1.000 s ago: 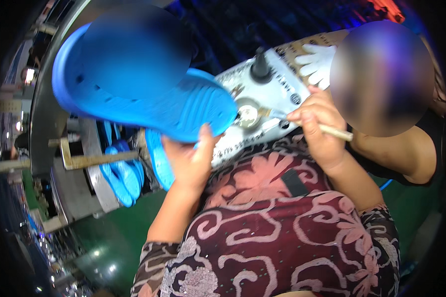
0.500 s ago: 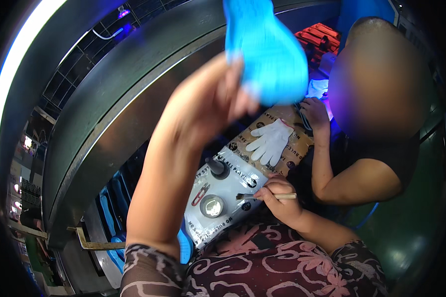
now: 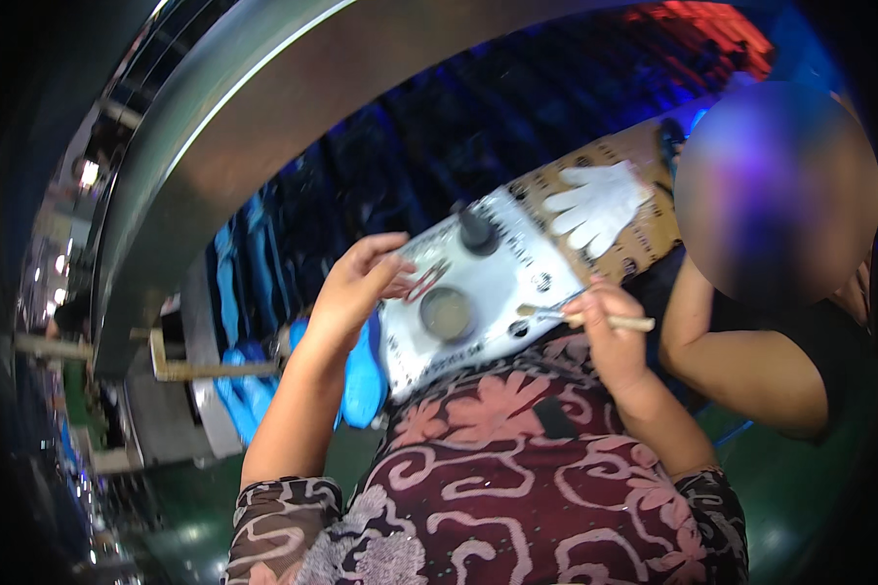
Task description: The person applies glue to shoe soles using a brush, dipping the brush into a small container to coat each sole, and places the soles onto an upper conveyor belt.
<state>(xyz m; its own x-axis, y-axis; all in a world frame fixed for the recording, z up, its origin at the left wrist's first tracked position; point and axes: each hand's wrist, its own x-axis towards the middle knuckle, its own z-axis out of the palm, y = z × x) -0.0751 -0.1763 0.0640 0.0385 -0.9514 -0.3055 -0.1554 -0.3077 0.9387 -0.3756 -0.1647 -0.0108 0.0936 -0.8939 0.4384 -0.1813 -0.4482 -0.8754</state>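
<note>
My left hand (image 3: 361, 283) is empty, its fingers loosely stretched and apart above the left edge of a white printed sheet (image 3: 517, 263). Between the fingers of my right hand (image 3: 610, 327) is a small brush (image 3: 626, 322) with a pale wooden handle, its bristles pointing left over the sheet. On the sheet stand a round cup (image 3: 446, 314) of cloudy liquid and a dark bottle with a narrow top (image 3: 477, 232). A pair of red thread snips (image 3: 427, 280) lies next to my left fingertips. Below my left wrist, a bright blue shoe sole (image 3: 364, 380) hangs by the sheet's corner.
A white glove (image 3: 595, 205) lies on brown printed cardboard (image 3: 644, 234) beyond the sheet. Close on the right sits a co-worker, with a bent arm (image 3: 741, 361). A curved metal housing (image 3: 215, 146) arches over dark rows at the back. More blue soles (image 3: 249, 390) are at left.
The blue sole that my left hand held up high is out of it; that hand has come down to the sheet's left edge. My right hand still holds the brush. The view has shifted.
</note>
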